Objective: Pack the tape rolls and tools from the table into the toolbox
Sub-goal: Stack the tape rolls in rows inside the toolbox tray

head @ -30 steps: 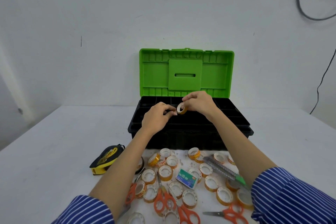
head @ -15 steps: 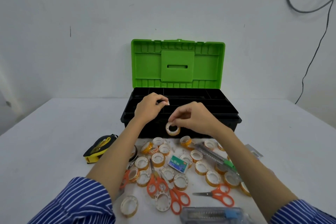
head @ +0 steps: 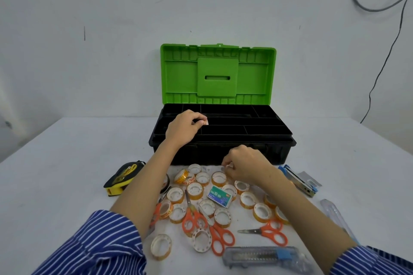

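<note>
Right hand (head: 243, 166) is lowering to the rolls (head: 202, 194) at centre frame, fingers curling; grasp unclear. Left hand (head: 185, 128) is pinching a tape scrap (head: 205, 122) over the still-empty toolbox (head: 223, 138). Packing barely begun.

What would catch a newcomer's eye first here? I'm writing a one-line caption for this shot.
The toolbox at the table's far middle, bright green lid upright and its black tray showing no items. Next, the jumble of tape rolls and orange scissors in front of it. The left hand pinches a small scrap over the tray, while the right hand reaches among the rolls.
</note>
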